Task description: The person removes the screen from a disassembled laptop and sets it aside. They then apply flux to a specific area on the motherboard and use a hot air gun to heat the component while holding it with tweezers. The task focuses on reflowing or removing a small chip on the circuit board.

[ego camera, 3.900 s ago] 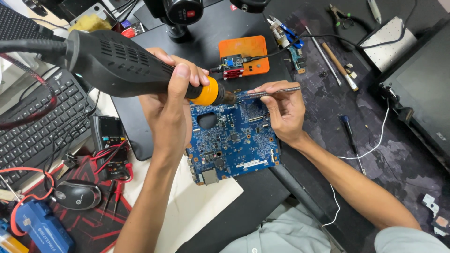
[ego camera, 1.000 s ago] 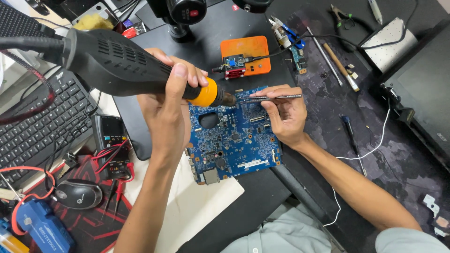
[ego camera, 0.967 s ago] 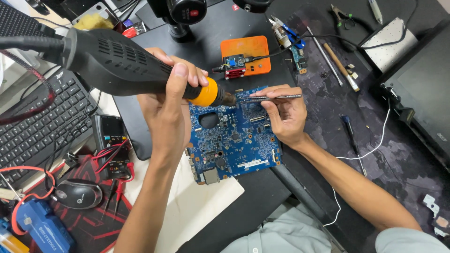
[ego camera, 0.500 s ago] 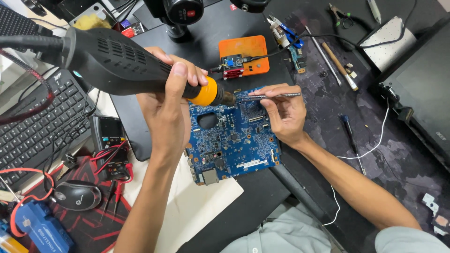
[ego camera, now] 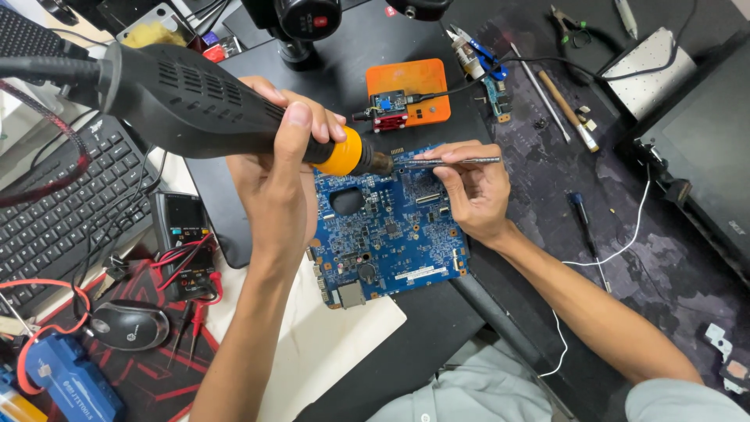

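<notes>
Hot-air work on a blue circuit board (ego camera: 387, 234) lying on the dark bench (ego camera: 422, 328).

The left hand (ego camera: 277, 168) is closed around a black hot-air tool (ego camera: 187, 101) with an orange collar, its nozzle just above the board's upper edge. The right hand (ego camera: 473, 191) pinches metal tweezers (ego camera: 449, 162), whose tips meet the board beside the nozzle. The board lies flat at centre, partly on a white sheet (ego camera: 328, 344); a pale rectangular label sits near its lower edge. Behind it lies an orange square pad (ego camera: 410, 82) carrying a small red module. To the left are a black keyboard (ego camera: 62, 211), a multimeter (ego camera: 183, 242) with red leads, a black mouse (ego camera: 129, 324) and a blue box (ego camera: 70, 383).
</notes>
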